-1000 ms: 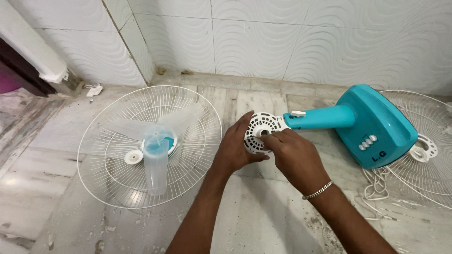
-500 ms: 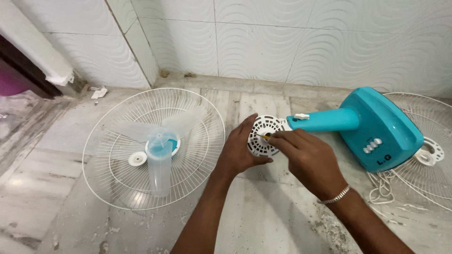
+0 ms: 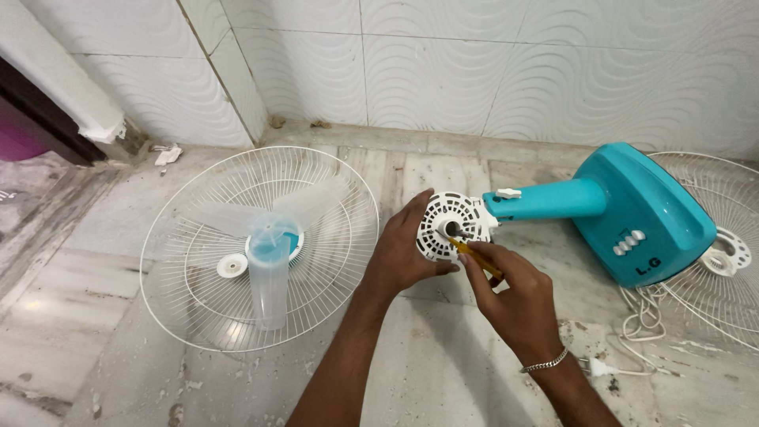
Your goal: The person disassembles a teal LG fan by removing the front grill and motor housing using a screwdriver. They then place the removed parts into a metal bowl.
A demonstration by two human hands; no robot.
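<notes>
left hand [image 3: 399,253] grips white motor housing [image 3: 451,225]; right hand [image 3: 514,296] grips yellow screwdriver [image 3: 474,255]; blade [image 3: 269,253] in grille [image 3: 198,316].

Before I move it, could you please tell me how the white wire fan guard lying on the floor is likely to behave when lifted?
The fan guard looks light for its size, being mostly thin wire and air. It may flex a little if lifted by one edge. The translucent fan blade seems to rest loose in it, so it would probably slide or tip out if the guard tilts.
</notes>
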